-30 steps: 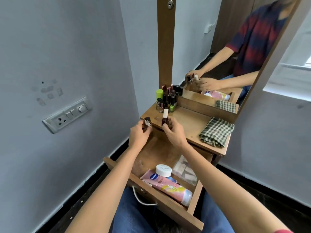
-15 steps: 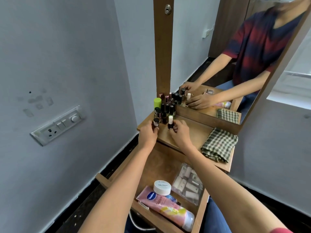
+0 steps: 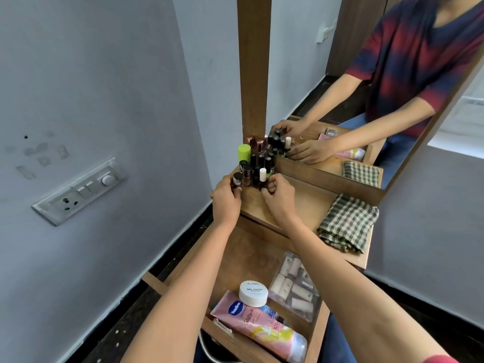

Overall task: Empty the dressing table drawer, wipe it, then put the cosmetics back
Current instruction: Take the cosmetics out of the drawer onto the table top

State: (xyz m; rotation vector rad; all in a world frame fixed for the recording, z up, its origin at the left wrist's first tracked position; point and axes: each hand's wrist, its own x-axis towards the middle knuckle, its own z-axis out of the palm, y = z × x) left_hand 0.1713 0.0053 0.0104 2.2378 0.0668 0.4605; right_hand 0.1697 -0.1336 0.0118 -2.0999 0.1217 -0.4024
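Observation:
The open wooden drawer point(image 3: 318, 334) juts out below the dressing table top point(image 3: 301, 205). In it lie a pink lotion tube point(image 3: 262, 327), a white round jar point(image 3: 253, 293) and a clear pouch of small rolls point(image 3: 296, 288). Several nail polish bottles point(image 3: 258, 158) cluster at the table top's back left corner. My left hand point(image 3: 226, 199) pinches a black-capped bottle point(image 3: 237, 179) at the cluster's left edge. My right hand point(image 3: 277, 196) pinches a white-capped bottle point(image 3: 262, 178) standing at the cluster's front.
A folded green checked cloth point(image 3: 348, 222) lies on the right of the table top. The mirror point(image 3: 366, 87) stands behind, with a wooden post point(image 3: 253, 66) at its left. A grey wall with a switch plate point(image 3: 78, 191) runs close along the left.
Both hands moved up and away from over the drawer to the table top, carrying one bottle each, and set them against the bottle cluster. The camera view tilted so more of the drawer shows.

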